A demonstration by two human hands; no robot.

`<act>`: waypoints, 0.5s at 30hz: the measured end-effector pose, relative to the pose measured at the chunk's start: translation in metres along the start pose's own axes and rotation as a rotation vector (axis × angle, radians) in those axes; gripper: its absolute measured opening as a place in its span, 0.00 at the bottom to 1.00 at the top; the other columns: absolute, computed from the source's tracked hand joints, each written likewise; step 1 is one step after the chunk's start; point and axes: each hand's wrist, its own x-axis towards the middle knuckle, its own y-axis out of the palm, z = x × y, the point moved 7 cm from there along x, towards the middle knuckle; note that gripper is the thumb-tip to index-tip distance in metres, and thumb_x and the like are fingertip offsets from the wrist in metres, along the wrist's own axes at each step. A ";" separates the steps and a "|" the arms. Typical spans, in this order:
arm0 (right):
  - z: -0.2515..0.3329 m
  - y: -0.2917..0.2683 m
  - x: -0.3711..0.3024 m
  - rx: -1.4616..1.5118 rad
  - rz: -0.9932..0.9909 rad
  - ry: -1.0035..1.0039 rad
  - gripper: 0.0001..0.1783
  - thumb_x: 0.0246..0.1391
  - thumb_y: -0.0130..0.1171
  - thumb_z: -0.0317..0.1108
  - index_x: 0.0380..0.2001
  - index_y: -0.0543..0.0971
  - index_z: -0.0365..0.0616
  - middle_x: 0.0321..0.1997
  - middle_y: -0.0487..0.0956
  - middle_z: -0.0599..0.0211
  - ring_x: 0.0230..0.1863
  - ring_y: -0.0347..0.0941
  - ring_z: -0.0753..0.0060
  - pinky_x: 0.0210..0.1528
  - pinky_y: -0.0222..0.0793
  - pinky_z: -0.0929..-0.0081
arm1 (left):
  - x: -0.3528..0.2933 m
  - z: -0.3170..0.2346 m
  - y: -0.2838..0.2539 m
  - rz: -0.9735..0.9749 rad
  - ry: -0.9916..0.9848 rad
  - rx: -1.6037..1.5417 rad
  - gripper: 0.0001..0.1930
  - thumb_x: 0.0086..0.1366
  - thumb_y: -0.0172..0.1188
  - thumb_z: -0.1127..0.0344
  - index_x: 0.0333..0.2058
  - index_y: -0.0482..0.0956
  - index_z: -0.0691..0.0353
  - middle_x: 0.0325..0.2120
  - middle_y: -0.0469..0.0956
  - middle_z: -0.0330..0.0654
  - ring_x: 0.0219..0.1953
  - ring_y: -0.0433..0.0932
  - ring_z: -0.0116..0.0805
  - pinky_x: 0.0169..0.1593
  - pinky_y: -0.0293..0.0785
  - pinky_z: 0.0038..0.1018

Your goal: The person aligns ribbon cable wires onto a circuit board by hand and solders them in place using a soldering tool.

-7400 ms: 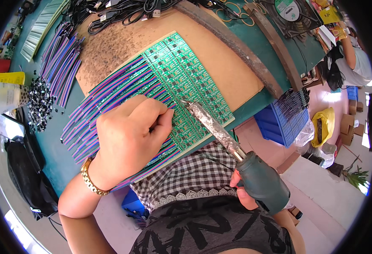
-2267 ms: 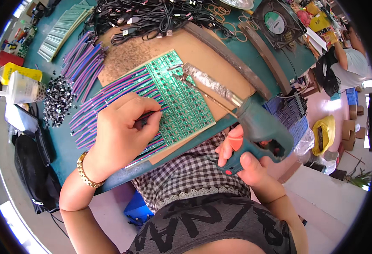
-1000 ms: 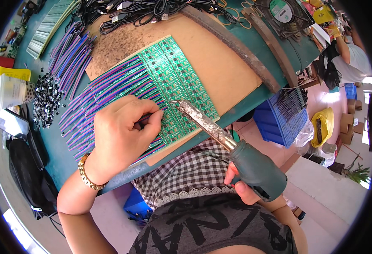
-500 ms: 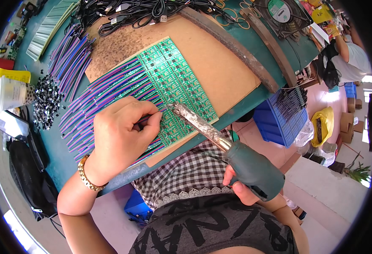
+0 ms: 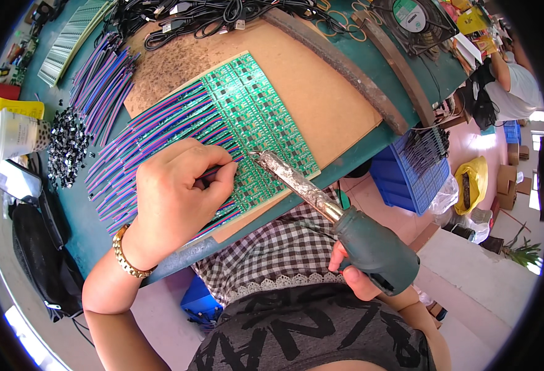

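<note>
1. Your right hand (image 5: 352,272) sits nearest your body, its grip wrapped tight around the dark green handle of the soldering iron (image 5: 340,216). Holding it that far back keeps your fingers away from the long crusted barrel.
2. The iron slants up and left, so its tip (image 5: 254,153) meets the green circuit board panel (image 5: 253,127) at the near edge of the wire ends.
3. Your left hand (image 5: 176,191) rests on the striped wire bundles (image 5: 154,145), grip pinched on a thin strand, probably solder wire (image 5: 213,170), aimed at the tip. The hand's weight appears to steady the wires against the panel.
4. The panel lies on a brown board (image 5: 327,102) on the counter (image 5: 80,216), presumably to shield the surface from heat.
5. Farther left: a heap of small black parts (image 5: 68,145) and spare wire bundles (image 5: 102,83), within reach.
6. Farthest: black cables (image 5: 204,15) and a fan (image 5: 411,18).
</note>
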 end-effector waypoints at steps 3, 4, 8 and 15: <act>0.002 0.000 0.002 -0.025 0.008 0.009 0.25 0.42 0.66 0.32 0.47 0.76 0.37 0.39 0.79 0.60 0.35 0.78 0.63 0.36 0.74 0.73 | 0.000 0.000 0.000 0.004 0.002 0.000 0.05 0.49 0.68 0.77 0.25 0.81 0.63 0.18 0.74 0.39 0.17 0.73 0.29 0.20 0.69 0.25; 0.004 -0.001 0.004 -0.029 0.002 0.006 0.26 0.42 0.66 0.33 0.47 0.76 0.37 0.39 0.79 0.60 0.35 0.78 0.63 0.36 0.74 0.73 | 0.000 0.000 0.000 0.010 0.000 -0.003 0.05 0.49 0.68 0.77 0.25 0.81 0.63 0.18 0.74 0.39 0.17 0.73 0.29 0.20 0.69 0.24; 0.014 0.004 0.017 -0.004 0.017 0.002 0.19 0.51 0.61 0.36 0.46 0.76 0.37 0.38 0.79 0.62 0.35 0.77 0.66 0.36 0.73 0.73 | 0.001 0.000 0.001 0.013 -0.001 -0.015 0.04 0.49 0.68 0.77 0.25 0.81 0.63 0.18 0.75 0.39 0.17 0.73 0.29 0.20 0.69 0.24; 0.024 0.000 0.024 0.126 -0.120 -0.036 0.22 0.59 0.54 0.49 0.31 0.77 0.37 0.23 0.76 0.65 0.24 0.70 0.68 0.29 0.66 0.71 | 0.001 0.001 0.000 0.037 -0.001 -0.002 0.04 0.50 0.68 0.77 0.26 0.82 0.63 0.19 0.75 0.37 0.18 0.73 0.24 0.21 0.68 0.20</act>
